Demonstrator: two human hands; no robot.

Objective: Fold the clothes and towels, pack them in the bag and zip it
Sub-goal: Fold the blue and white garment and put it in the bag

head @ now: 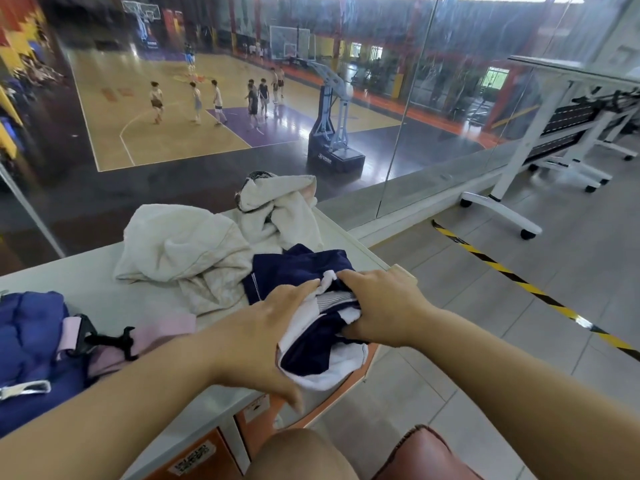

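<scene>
A navy and white garment (322,344) lies bunched at the near right corner of the white table (104,289). My left hand (266,327) grips its left side with the thumb under the cloth. My right hand (381,306) grips its right side, fingers curled into the folds. Behind it sits a crumpled cream towel (187,251), and a second white towel (277,206) lies heaped at the table's far edge. A blue quilted bag (31,341) with pink straps and a black buckle rests at the table's left end.
A glass wall (433,116) behind the table overlooks a basketball court with several players. Folded white wheeled tables (540,143) stand at right. Yellow-black hazard tape (519,282) crosses the tiled floor. A brown seat (426,452) and my knee are below.
</scene>
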